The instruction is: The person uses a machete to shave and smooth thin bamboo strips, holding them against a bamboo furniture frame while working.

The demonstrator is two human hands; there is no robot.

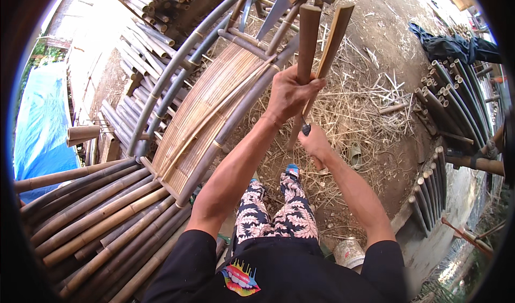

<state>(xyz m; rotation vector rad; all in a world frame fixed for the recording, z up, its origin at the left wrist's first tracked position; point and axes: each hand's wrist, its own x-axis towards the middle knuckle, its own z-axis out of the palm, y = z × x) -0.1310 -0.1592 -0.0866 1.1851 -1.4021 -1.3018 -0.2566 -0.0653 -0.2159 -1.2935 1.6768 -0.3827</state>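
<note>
My left hand is closed around a brown bamboo piece, held upright in front of me. A second, paler split bamboo length stands beside it, leaning apart at the top and passing behind my fingers. Just below, my right hand is closed on a black-handled tool, which looks like a knife; its blade is hard to make out against the bamboo. Lower ends of bamboo show around my right hand, near my legs.
To my left stands a bamboo frame with a slatted panel; a handsaw hangs at its far end. Bamboo poles lie at lower left. Shavings litter the ground. More poles stack at right, near a white bucket.
</note>
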